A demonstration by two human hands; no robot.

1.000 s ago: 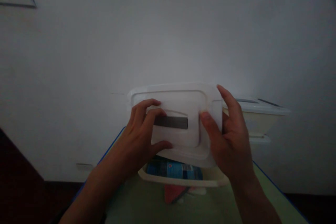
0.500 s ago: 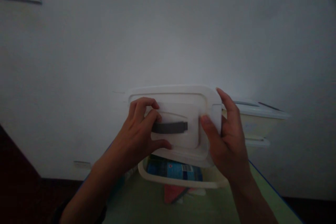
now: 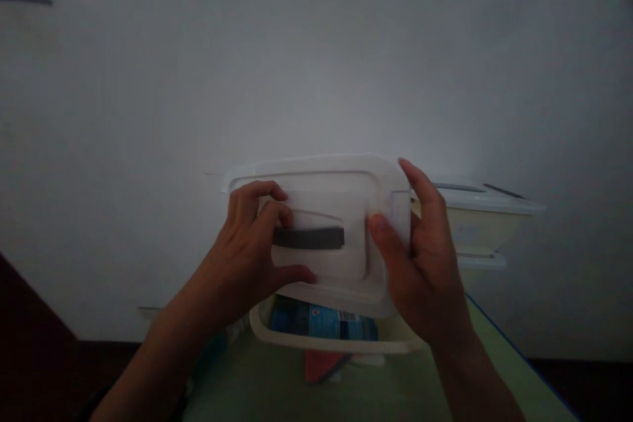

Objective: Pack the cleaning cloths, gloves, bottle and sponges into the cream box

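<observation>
A white plastic box lid (image 3: 353, 201) is held tilted up, its outer face toward me, over an open cream box (image 3: 341, 345). My right hand (image 3: 428, 264) clasps the lid's right end, thumb on the face and fingers round the edge. At the dark grey handle (image 3: 316, 238), my left hand (image 3: 254, 237) is curled with fingertips above it and the thumb below, covering the handle's left end. Inside the box lies a blue printed packet (image 3: 324, 323), partly hidden by the lid.
Stacked cream boxes with white lids (image 3: 494, 227) stand to the right, behind my right hand. A red and dark piece (image 3: 324, 365) lies on the green tabletop (image 3: 386, 395) before the box. Behind everything rises a pale wall (image 3: 316, 66).
The lid and both hands appear slightly farther left, and so do the box and wall frame, as the view shifts. My grip on the lid looks the same.
</observation>
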